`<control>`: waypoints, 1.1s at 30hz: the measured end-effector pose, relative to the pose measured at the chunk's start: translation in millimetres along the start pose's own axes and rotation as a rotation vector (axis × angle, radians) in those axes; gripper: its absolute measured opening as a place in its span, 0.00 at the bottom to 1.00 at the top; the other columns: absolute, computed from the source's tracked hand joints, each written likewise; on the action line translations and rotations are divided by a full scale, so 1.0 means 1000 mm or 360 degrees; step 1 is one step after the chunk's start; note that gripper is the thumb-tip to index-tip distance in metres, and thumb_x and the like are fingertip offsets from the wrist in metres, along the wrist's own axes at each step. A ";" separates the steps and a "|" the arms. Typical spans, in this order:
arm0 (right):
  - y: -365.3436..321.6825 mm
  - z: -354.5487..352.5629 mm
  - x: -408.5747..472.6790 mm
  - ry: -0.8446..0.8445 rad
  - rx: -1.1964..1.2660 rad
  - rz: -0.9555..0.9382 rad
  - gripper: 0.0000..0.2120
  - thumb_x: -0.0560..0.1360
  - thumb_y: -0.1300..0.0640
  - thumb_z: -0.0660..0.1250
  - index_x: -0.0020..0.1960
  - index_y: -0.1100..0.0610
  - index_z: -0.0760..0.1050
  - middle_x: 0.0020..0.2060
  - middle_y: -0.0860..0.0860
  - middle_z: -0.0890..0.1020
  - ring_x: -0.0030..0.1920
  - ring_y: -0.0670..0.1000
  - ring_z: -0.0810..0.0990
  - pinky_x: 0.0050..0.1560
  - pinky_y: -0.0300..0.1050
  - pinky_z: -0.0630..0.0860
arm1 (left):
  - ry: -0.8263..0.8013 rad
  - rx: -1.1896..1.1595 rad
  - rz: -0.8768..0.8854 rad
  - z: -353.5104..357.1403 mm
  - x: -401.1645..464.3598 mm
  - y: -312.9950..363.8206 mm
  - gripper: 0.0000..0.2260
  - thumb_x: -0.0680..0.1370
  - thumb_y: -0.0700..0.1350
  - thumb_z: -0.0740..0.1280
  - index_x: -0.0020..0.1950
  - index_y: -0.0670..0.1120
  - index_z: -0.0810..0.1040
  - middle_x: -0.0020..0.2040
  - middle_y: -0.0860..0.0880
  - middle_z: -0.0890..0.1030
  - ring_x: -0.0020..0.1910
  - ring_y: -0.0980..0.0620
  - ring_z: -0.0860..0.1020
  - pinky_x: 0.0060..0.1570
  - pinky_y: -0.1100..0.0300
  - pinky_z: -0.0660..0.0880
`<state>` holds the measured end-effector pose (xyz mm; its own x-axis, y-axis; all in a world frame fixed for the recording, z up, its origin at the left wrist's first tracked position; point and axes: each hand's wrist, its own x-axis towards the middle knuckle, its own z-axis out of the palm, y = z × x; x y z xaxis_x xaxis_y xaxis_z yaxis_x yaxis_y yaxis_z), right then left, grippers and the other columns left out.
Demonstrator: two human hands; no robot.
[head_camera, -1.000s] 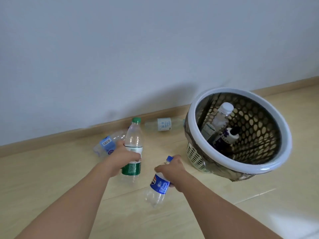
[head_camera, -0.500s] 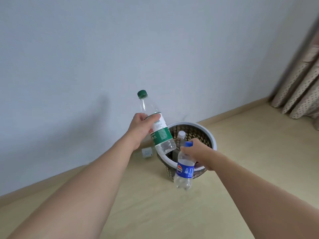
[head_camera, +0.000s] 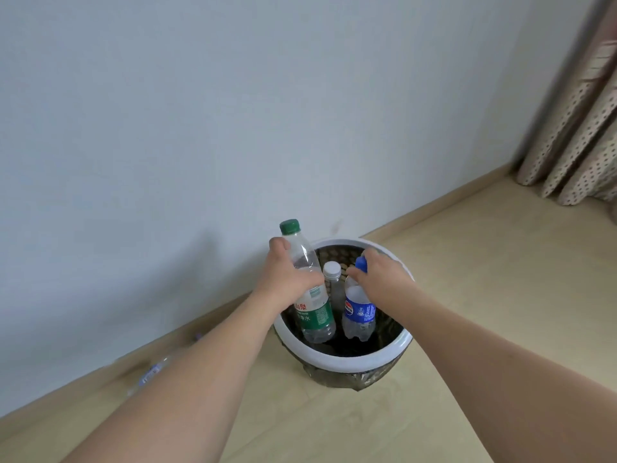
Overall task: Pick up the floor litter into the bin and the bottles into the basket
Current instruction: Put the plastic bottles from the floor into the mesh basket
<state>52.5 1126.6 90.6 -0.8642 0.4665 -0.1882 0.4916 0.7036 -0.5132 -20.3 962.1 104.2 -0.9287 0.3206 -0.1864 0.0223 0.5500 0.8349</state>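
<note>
While both hands — left hand [head_camera: 287, 279] clamping the green-capped bottle [head_camera: 309, 292], right hand [head_camera: 384, 279] the blue-capped bottle [head_camera: 359, 309] — hang over the basket [head_camera: 334, 357], another bottle [head_camera: 150, 374] lies on the floor [head_camera: 467, 295].

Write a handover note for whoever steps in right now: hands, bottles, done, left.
Left hand: shut on the green-label bottle, its base down inside the basket.
Right hand: shut on the blue-label bottle, also lowered into the basket.
Done: a white-capped bottle already stands in the basket.
Left: release both bottles; fetch the clear bottle lying by the skirting to the left. No bin or litter in view.
</note>
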 end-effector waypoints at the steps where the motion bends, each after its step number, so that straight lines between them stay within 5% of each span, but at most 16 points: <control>1: 0.003 0.010 0.005 -0.0045 -0.0087 -0.0032 0.14 0.79 0.45 0.62 0.55 0.55 0.68 0.47 0.50 0.76 0.49 0.54 0.76 0.48 0.50 0.75 | 0.0007 0.0014 0.0015 0.007 0.004 -0.008 0.30 0.67 0.46 0.75 0.62 0.51 0.61 0.54 0.51 0.70 0.49 0.53 0.74 0.38 0.59 0.71; 6: 0.023 0.048 0.024 -0.0226 -0.0372 -0.0036 0.11 0.77 0.50 0.64 0.52 0.55 0.65 0.45 0.52 0.74 0.46 0.54 0.77 0.48 0.51 0.78 | -0.0021 0.0140 0.0009 0.037 0.025 -0.036 0.27 0.69 0.45 0.73 0.60 0.54 0.60 0.51 0.53 0.72 0.50 0.50 0.75 0.47 0.53 0.76; 11: 0.039 0.070 0.038 -0.0339 -0.0499 0.0033 0.16 0.76 0.59 0.64 0.63 0.57 0.69 0.55 0.55 0.74 0.53 0.56 0.78 0.56 0.52 0.78 | 0.0053 0.0358 0.0101 0.060 0.041 -0.048 0.31 0.69 0.41 0.71 0.66 0.54 0.59 0.51 0.49 0.76 0.50 0.46 0.77 0.49 0.48 0.79; 23: 0.056 0.091 0.049 -0.0518 -0.0856 0.0053 0.19 0.77 0.63 0.63 0.67 0.59 0.69 0.57 0.57 0.76 0.56 0.57 0.78 0.57 0.51 0.78 | 0.0104 0.0717 -0.0141 0.081 0.056 -0.067 0.19 0.74 0.41 0.70 0.62 0.43 0.68 0.51 0.46 0.77 0.47 0.48 0.76 0.40 0.58 0.73; 29: 0.055 0.093 0.051 -0.0540 -0.0894 0.0048 0.21 0.76 0.64 0.63 0.68 0.58 0.68 0.57 0.57 0.77 0.56 0.57 0.78 0.57 0.51 0.78 | -0.0091 0.1082 -0.0214 0.077 0.061 -0.065 0.07 0.72 0.37 0.69 0.40 0.44 0.72 0.35 0.49 0.73 0.32 0.53 0.71 0.33 0.61 0.72; 33: 0.057 0.095 0.051 -0.0550 -0.0918 0.0059 0.17 0.76 0.63 0.64 0.65 0.60 0.71 0.55 0.57 0.78 0.55 0.56 0.78 0.57 0.50 0.78 | -0.0242 0.1217 -0.0284 0.078 0.063 -0.060 0.07 0.72 0.37 0.70 0.41 0.43 0.72 0.34 0.47 0.74 0.30 0.50 0.74 0.28 0.59 0.72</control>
<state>25.8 1139.7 -27.6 -0.7832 0.3647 -0.5037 0.4168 0.9090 0.0101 -51.4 1009.7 1.9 -0.8829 0.2491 -0.3981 0.1769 0.9617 0.2095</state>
